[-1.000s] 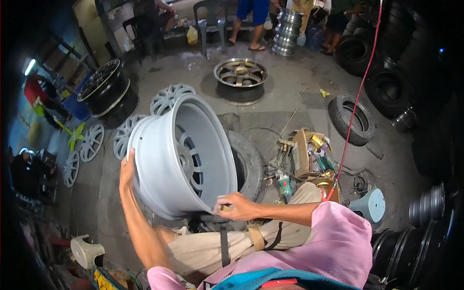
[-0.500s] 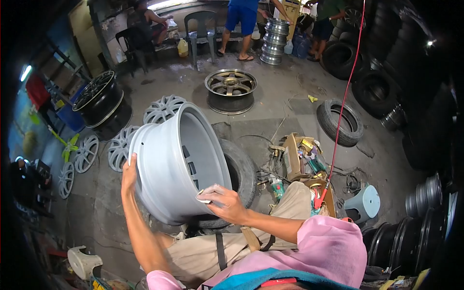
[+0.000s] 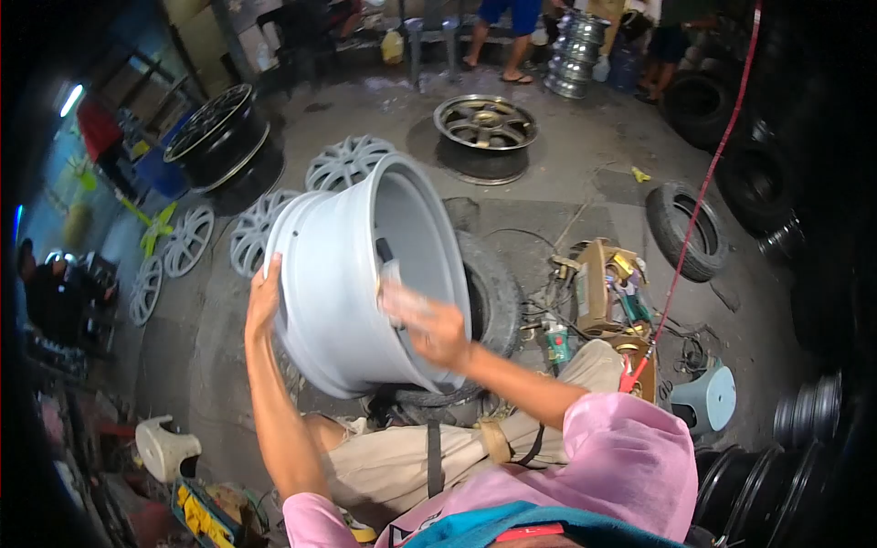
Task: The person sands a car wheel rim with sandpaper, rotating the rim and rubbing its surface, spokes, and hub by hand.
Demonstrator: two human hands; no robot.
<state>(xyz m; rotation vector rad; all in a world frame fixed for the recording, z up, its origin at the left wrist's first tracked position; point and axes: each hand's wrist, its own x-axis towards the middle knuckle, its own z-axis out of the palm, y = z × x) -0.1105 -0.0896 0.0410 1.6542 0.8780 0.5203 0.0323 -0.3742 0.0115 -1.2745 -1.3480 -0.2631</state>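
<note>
— What do the hands hold?

— The right hand (image 3: 427, 324), which is blurred, has its fingers closed on a small pale piece (image 3: 391, 272), at the open side of the grey wheel (image 3: 320, 283).

— And the left hand (image 3: 263, 301)?

— It lies against the wheel's left side; how tightly its fingers grip, I cannot tell.

— Where is this wheel?

— It is near, tilted, between the hands, with a tyre (image 3: 501, 292) behind. More to the right is a cardboard box (image 3: 592, 297); far away, a bronze wheel (image 3: 486, 119) lies flat.
</note>
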